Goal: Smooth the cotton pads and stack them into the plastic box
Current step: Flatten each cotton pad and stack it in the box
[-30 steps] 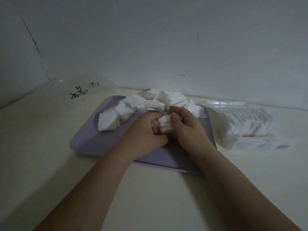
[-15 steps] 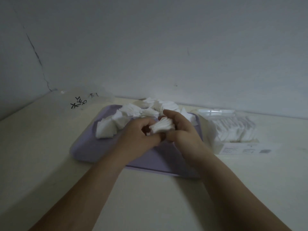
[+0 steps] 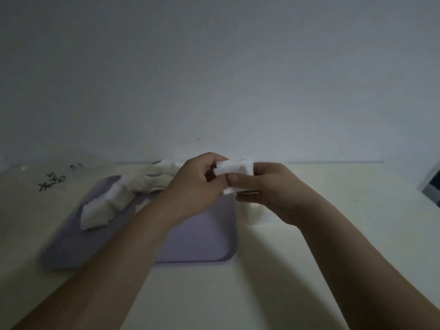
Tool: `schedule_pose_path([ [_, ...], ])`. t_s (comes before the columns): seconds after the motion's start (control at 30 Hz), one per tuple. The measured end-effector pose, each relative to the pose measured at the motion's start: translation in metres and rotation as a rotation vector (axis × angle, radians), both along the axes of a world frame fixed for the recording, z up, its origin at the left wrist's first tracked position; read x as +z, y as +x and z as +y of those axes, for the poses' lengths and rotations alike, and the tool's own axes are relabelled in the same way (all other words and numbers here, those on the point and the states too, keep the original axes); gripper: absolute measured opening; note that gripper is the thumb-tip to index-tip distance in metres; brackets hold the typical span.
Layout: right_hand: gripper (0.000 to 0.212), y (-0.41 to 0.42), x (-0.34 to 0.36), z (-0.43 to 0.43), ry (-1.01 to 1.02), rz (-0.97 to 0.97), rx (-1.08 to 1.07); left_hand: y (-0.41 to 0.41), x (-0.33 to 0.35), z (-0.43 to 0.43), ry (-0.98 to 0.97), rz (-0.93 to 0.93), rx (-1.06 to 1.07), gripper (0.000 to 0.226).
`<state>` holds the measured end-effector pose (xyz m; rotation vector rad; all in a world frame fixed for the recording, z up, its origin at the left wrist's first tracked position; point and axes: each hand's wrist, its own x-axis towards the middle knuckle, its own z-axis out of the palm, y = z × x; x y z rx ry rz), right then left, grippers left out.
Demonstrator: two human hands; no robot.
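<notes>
Left hand (image 3: 195,186) and right hand (image 3: 269,189) hold one cotton pad (image 3: 234,169) above the purple tray (image 3: 204,234), each grip pinched tight on it. Loose pads (image 3: 114,201) lie on the tray's left.

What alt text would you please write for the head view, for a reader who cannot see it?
The left hand and right hand pinch a stack of cotton pads above a purple tray. More loose pads lie on its far left side.
</notes>
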<state>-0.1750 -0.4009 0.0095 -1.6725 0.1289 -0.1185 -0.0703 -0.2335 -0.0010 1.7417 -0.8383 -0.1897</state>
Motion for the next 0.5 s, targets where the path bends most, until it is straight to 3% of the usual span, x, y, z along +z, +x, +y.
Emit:
schedule_pose_path([
  [0.1, 0.024, -0.017, 0.003, -0.026, 0.029, -0.009, -0.082, -0.011, 0.008, -0.032, -0.012, 0.074, -0.067, 0.016],
  [0.2, 0.025, -0.026, 0.005, -0.053, 0.039, -0.089, -0.354, -0.015, 0.01, -0.063, 0.008, 0.083, -0.072, 0.026],
  [0.33, 0.035, -0.025, -0.006, -0.084, -0.092, -0.129, -0.8, -0.012, 0.01, -0.1, 0.267, -0.289, -0.074, 0.035],
  [0.5, 0.025, -0.024, -0.02, -0.088, -0.189, -0.066, -0.853, -0.018, 0.004, -0.141, 0.577, -0.55, -0.239, 0.015],
])
